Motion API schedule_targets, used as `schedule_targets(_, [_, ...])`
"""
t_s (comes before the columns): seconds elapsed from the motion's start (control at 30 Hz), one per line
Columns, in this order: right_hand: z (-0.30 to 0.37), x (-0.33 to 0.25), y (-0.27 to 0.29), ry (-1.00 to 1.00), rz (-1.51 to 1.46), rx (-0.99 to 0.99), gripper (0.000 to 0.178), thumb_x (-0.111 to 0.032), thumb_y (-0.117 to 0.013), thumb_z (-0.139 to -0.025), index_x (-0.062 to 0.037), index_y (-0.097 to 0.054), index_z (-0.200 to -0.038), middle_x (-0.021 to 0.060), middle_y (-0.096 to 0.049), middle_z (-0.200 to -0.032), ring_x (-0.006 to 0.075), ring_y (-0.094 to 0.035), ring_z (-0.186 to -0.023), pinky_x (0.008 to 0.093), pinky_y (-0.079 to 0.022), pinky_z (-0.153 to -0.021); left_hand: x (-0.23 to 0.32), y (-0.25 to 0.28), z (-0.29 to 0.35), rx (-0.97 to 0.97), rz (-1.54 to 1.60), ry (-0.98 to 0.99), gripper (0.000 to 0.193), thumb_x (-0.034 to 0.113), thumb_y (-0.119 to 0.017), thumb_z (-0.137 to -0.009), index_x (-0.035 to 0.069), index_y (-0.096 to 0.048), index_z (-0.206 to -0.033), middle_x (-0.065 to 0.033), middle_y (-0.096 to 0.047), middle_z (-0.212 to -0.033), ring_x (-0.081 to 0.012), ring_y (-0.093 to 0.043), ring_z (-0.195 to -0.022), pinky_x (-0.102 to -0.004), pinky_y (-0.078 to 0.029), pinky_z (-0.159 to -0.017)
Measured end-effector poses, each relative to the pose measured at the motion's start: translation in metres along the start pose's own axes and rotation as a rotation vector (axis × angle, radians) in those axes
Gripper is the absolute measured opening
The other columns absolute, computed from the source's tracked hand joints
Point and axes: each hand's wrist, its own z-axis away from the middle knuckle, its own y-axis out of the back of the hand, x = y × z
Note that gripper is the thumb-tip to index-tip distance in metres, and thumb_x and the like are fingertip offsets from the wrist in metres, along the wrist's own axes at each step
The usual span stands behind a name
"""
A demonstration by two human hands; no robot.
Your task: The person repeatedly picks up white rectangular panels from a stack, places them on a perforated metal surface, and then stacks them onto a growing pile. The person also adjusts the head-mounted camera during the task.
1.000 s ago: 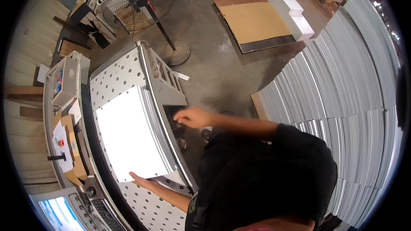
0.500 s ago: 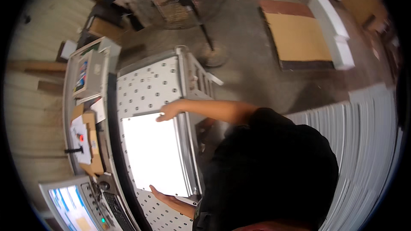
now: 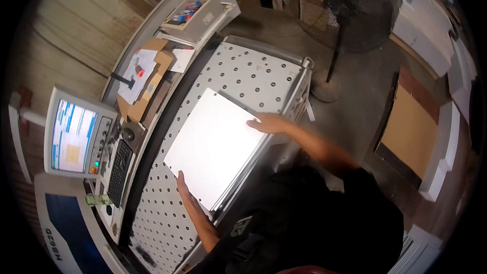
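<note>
A stack of white rectangular panels (image 3: 215, 147) lies on a pale worktable (image 3: 165, 210) dotted with dark round spots. Several layered edges show along the side closest to my body. At the stack's far right corner, my right hand (image 3: 269, 123) grips the edge, its thumb on the top face and its other fingers mostly hidden. My left hand (image 3: 186, 189) holds the near left edge, thumb pointing up beside it and fingers out of sight beneath. Both hands are closed on the panels; how many sheets they grip cannot be seen.
Left of the table, a ledge carries a keyboard (image 3: 120, 167), a mouse (image 3: 128, 134), papers (image 3: 139, 76) on cardboard and a box of small items (image 3: 190, 18). A monitor (image 3: 76, 132) stands beyond. A pedestal fan (image 3: 337, 40) and a tan board stack (image 3: 411, 124) occupy the floor.
The view has turned, bringing the whole monitor and keyboard in and tilting the table diagonally. Both hands stay on the same edges of the panel stack.
</note>
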Motion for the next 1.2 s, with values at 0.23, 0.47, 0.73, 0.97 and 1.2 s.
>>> schedule_targets(0.23, [0.074,0.006,-0.019,-0.113,-0.110,0.056,0.059,-0.047,-0.050,-0.100,-0.0002,-0.052,-0.136,0.0224,-0.064,-0.121,0.0327,-0.060,-0.114,0.0424,-0.045,-0.098,-0.001,-0.001,0.003,-0.160,-0.038,-0.048,0.069,0.028,-0.055,-0.098,0.003,-0.024,-0.154,-0.0206,-0.046,-0.144,-0.0329,-0.055,-0.124,-0.0405,-0.049,-0.101])
schedule_targets(0.47, [0.123,0.006,-0.029,-0.275,-0.372,0.116,0.066,-0.051,-0.059,-0.094,-0.0029,-0.050,-0.139,0.0155,-0.056,-0.130,0.0276,-0.055,-0.116,0.0385,-0.043,-0.096,0.015,-0.020,-0.023,-0.303,-0.080,0.054,0.070,0.014,-0.054,-0.097,0.008,-0.020,-0.158,-0.0190,-0.043,-0.148,-0.0311,-0.051,-0.129,-0.0382,-0.047,-0.104])
schedule_targets(0.73, [0.133,-0.013,-0.041,-0.487,-0.588,0.247,0.087,-0.066,-0.064,-0.081,-0.0018,-0.050,-0.138,0.0119,-0.063,-0.117,0.0235,-0.056,-0.107,0.0382,-0.042,-0.089,0.023,-0.050,-0.071,-0.464,-0.205,0.052,0.076,0.018,-0.059,-0.093,0.009,-0.021,-0.158,-0.0167,-0.036,-0.156,-0.0302,-0.038,-0.141,-0.0374,-0.033,-0.114])
schedule_targets(0.97, [0.144,-0.001,-0.059,-0.404,-0.733,0.383,0.075,-0.053,-0.064,-0.087,0.0027,-0.048,-0.134,0.0113,-0.061,-0.110,0.0202,-0.059,-0.099,0.0325,-0.048,-0.080,0.015,-0.056,-0.082,-0.462,-0.292,-0.006,0.074,0.023,-0.059,-0.094,0.006,-0.023,-0.157,-0.0186,-0.038,-0.154,-0.0313,-0.038,-0.141,-0.0381,-0.032,-0.115])
schedule_targets(1.2, [0.154,0.057,-0.071,-0.397,-0.758,0.248,0.065,-0.057,-0.063,-0.085,-0.0011,-0.056,-0.119,0.0040,-0.060,-0.090,0.0107,-0.055,-0.078,0.0277,-0.043,-0.058,0.058,-0.088,-0.073,-0.341,-0.169,0.331,0.069,0.034,-0.060,-0.096,-0.004,-0.034,-0.147,-0.0232,-0.054,-0.134,-0.0325,-0.060,-0.118,-0.0413,-0.055,-0.093])
